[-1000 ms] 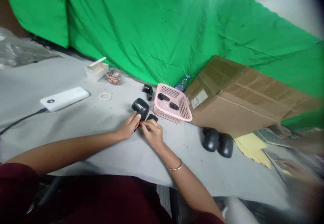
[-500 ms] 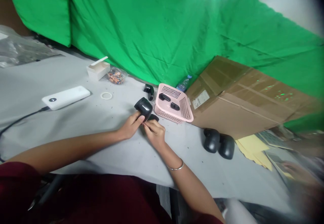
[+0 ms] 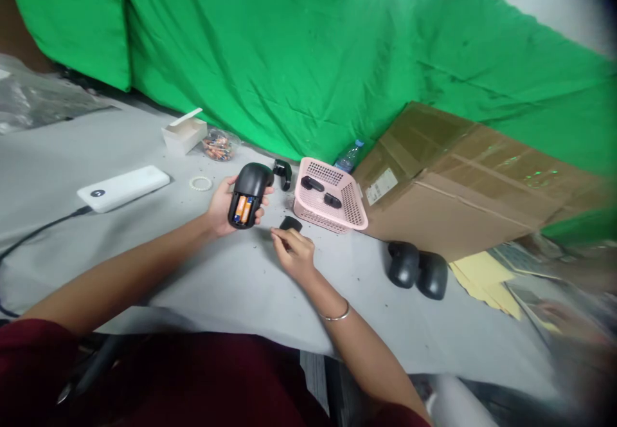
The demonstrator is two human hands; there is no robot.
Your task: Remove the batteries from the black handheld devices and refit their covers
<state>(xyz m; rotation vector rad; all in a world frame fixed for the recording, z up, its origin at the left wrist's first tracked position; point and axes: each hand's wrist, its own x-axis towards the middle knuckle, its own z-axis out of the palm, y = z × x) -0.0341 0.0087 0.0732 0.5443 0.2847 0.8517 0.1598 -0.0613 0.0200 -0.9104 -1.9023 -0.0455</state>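
Observation:
My left hand grips a black computer mouse, held up off the table and turned over. Its open battery bay shows two orange batteries. My right hand rests on the grey table with fingers pinched together; what they hold, if anything, I cannot make out. A small black battery cover lies just beyond its fingertips. A pink basket holding two black covers stands right behind that.
Two more black mice lie to the right. A cardboard box, a water bottle, a white power bank with cable, a small white box, a bag of batteries and a bead bracelet sit around.
My left hand lifted the mouse off the table and turned it over, exposing the batteries. My right hand let go of it and stayed low on the table.

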